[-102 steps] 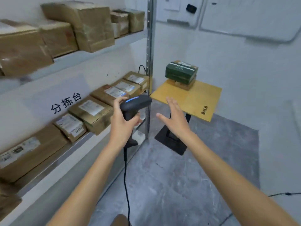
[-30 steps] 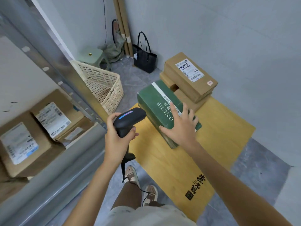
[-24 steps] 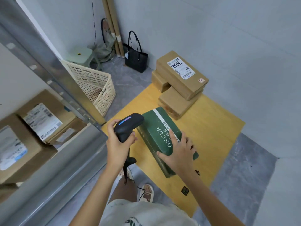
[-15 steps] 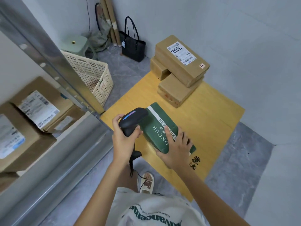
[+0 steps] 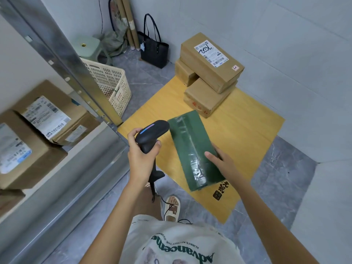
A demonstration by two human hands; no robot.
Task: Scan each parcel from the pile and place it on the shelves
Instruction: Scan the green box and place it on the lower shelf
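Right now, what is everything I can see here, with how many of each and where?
Green parcel: one, dark green, tilted over the yellow table, held at its near right edge.
Barcode scanner: one, black, beside the green parcel.
Cardboard boxes: three, brown, stacked at the table's far end.
Table: one, yellow.
Shelf parcels: at least two, brown with white labels, left shelf.
Basket: one, cream, on the floor.
Handbag: one, black, against the wall.
Stool: one, pale green, far corner.
Left hand: grip round the scanner.
Right hand: holding the green parcel.
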